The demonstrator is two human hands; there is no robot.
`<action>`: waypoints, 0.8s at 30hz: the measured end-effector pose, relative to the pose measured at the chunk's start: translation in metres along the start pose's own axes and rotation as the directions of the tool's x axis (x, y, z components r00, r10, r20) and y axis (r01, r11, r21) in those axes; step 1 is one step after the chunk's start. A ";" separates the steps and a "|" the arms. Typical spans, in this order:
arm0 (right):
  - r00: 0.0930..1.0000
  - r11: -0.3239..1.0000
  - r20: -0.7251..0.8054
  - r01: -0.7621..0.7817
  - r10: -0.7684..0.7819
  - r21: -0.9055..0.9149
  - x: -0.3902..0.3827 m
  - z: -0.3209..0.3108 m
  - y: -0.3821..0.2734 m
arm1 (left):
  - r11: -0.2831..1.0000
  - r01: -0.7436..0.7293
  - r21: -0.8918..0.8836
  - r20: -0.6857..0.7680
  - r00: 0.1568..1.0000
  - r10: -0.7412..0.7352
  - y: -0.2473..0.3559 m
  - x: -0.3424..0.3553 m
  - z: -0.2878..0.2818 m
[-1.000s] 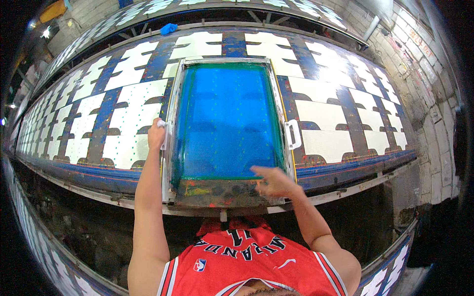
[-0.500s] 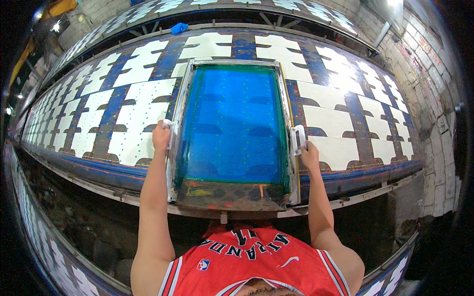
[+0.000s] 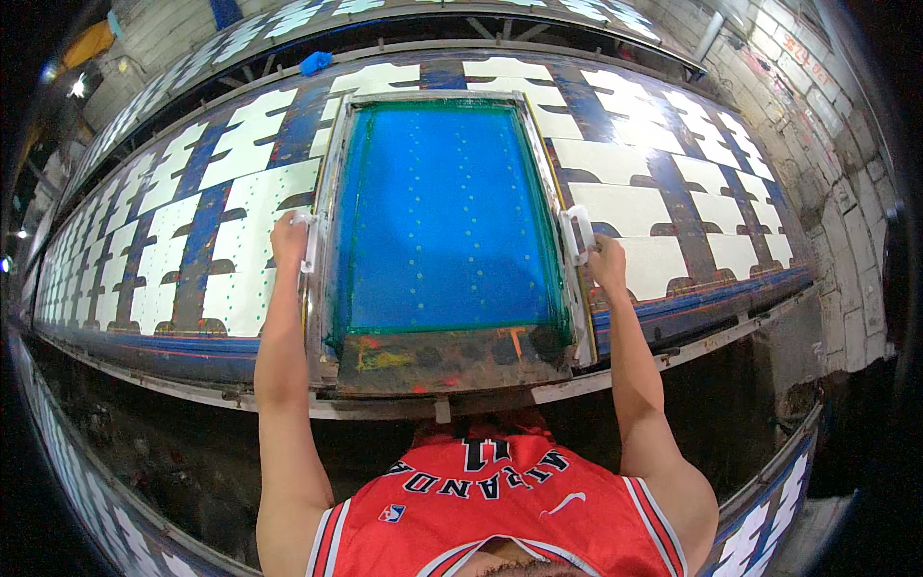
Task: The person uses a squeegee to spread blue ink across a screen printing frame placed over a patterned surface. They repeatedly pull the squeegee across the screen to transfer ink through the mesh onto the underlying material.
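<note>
A screen-printing frame [image 3: 330, 173] with blue mesh [image 3: 442, 212], green edges and rows of small pale dots lies across the long table in front of me. My left hand [image 3: 288, 238] is closed round the white handle [image 3: 310, 245] on its left side. On the right side, the fingers of my right hand [image 3: 607, 263] are closed on a second white handle [image 3: 579, 234]. Whether the frame rests on the table or is slightly raised, I cannot tell. White cut pieces [image 3: 630, 209] lie in rows on both sides; those just left of the frame carry green dots [image 3: 274, 216].
The long printing table [image 3: 207, 250] has a blue front edge and a metal rail [image 3: 673, 373]. A crumpled blue item [image 3: 314, 63] sits at its far edge. Another table of white pieces [image 3: 308, 17] stands behind. A block wall [image 3: 827, 144] rises at the right.
The mesh now looks evenly blue, where dark rounded shapes showed through it before. My view has shifted slightly. Both hands keep hold of the handles.
</note>
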State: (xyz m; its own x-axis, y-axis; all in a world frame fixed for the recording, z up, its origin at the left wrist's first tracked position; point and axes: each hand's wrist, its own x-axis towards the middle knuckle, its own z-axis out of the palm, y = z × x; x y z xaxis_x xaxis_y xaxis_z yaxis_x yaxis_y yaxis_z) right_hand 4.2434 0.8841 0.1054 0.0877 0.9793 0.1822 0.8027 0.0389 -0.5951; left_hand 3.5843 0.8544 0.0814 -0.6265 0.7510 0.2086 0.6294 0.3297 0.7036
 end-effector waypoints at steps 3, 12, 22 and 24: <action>0.999 0.999 -0.042 -0.032 0.032 0.008 0.013 -0.024 0.005 | 0.993 -0.054 -0.102 0.027 0.998 0.057 0.025 0.005 0.014; 0.993 0.985 -0.117 -0.047 0.028 -0.165 0.076 -0.124 0.119 | 0.941 0.227 -0.250 0.286 0.946 -0.152 0.174 -0.078 0.093; 0.984 0.970 -0.179 -0.034 -0.009 -0.239 0.132 -0.212 0.294 | 0.939 0.232 -0.253 0.349 0.927 -0.135 0.299 -0.187 0.222; 0.987 0.984 -0.158 -0.034 0.006 -0.176 0.135 -0.219 0.315 | 0.934 0.258 -0.246 0.329 0.929 -0.170 0.308 -0.205 0.240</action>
State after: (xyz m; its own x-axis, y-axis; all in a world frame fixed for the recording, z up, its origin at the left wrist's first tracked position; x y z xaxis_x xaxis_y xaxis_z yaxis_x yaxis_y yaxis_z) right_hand 4.6378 0.9851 0.1142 0.1844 0.9359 0.3002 0.8905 -0.0299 -0.4539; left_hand 4.0169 0.9393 0.0929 -0.5374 0.8300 -0.1495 0.3133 0.3611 0.8783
